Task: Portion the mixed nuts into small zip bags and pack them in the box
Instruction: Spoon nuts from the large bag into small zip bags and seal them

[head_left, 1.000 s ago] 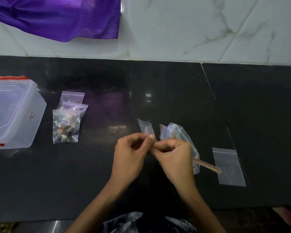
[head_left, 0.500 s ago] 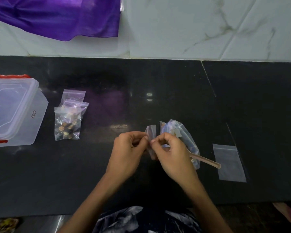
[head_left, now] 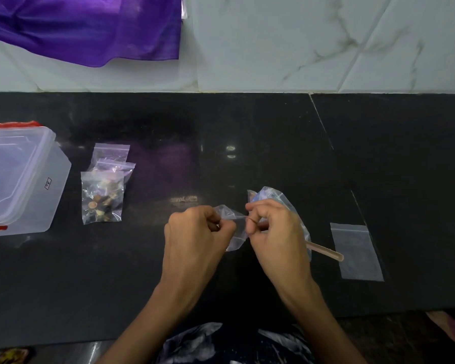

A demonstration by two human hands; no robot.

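At far left on the surface (head_left: 247, 122), one clear plastic box (head_left: 24, 179) with red latches stands lidded, partly cut off by the frame edge. Just right of it lie three small zip bags in an overlapping pile (head_left: 104, 185); the front one holds mixed nuts, and the contents of the two behind are not clear. Centre: two hands. Left hand (head_left: 195, 232) and right hand (head_left: 276, 232) each pinch, with curled fingers, one empty small zip bag (head_left: 234, 227) stretched between them, above the surface. Behind the right hand sits one larger clear bag (head_left: 273, 197), contents indistinct, with one wooden stick (head_left: 326, 252) projecting rightward from under that hand. One flat empty zip bag (head_left: 355, 253) lies just beyond the stick's tip.

Open dark surface extends between the pile and the hands, and across the right end. Surface is black polished stone with a seam right of centre. White marbled wall tiles (head_left: 300, 43) stand behind; one purple cloth (head_left: 90, 24) hangs at upper left.
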